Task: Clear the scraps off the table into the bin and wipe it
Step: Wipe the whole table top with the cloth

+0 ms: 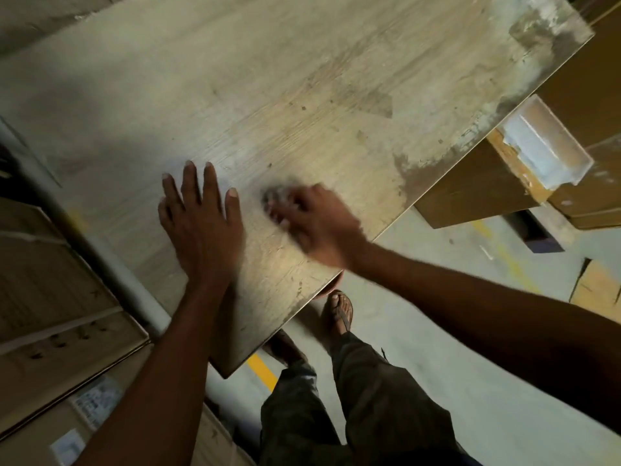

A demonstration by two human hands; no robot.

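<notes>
The left hand (201, 223) lies flat, fingers spread, on the pale wood-grain table (302, 79). Just beside it, the blurred right hand (319, 223) is curled around a small grey wad (274, 196) pressed against the tabletop.

The left hand (201, 223) lies flat, fingers spread, on the wooden table (302, 79). Just beside it the right hand (319, 223) (blurred) is curled over a small grey wad (274, 195) pressed on the tabletop. Pale dust streaks the table's far edge.
</notes>
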